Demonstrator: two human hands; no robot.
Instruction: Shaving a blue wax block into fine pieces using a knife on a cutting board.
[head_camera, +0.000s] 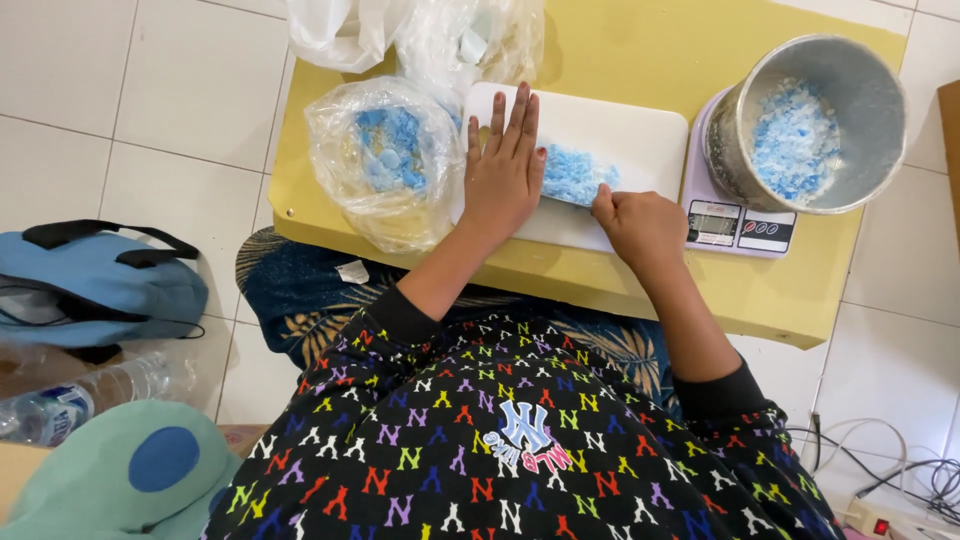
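Left hand (503, 172): lying flat, open, steadying white rectangular plastic board (640, 140) near yellow table's (640, 60) front edge.
Right hand (640, 225): fisted, chopping pale-blue crumbly flakes (575, 172); tool hidden.
Next: calling for continued chopping.

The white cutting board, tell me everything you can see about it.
The white cutting board is rectangular with rounded corners, looks like plastic, and lies flat on the yellow table. A pile of blue flakes sits on it. The left hand presses flat on its left part; the right hand, fisted, covers its near edge.
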